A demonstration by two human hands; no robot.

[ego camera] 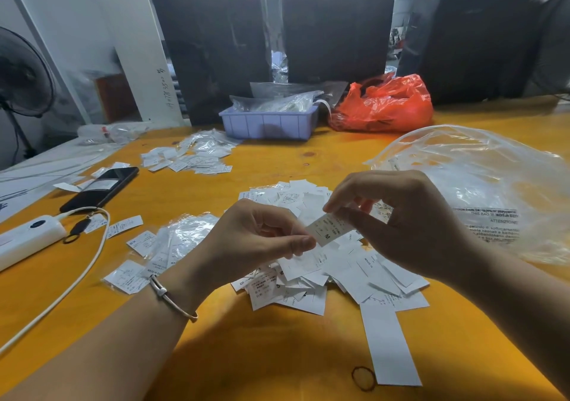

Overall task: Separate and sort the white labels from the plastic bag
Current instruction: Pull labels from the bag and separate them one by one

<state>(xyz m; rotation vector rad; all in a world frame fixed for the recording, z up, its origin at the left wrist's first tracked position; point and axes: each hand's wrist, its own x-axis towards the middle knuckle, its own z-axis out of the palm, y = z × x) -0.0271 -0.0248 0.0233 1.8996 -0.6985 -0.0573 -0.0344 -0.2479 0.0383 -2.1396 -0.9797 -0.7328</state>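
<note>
Both hands hold one small white label point(327, 230) printed with an "M" above a loose heap of white labels point(324, 274) in the middle of the orange table. My left hand point(259, 240) pinches its left end between thumb and fingers. My right hand point(401, 218) pinches its upper right end. A large clear plastic bag point(481, 184) with printed warning text lies crumpled at the right. A long white strip point(388, 345) lies in front of the heap. Small clear sleeves with labels point(172, 243) lie to the left of the heap.
A second pile of labels point(191, 156) lies further back. A lilac bin point(268, 123) with plastic packets and a red bag point(385, 104) stand at the back. A black phone point(101, 187), a white power bank point(27, 237) with cable, and a rubber band point(364, 378) lie on the table.
</note>
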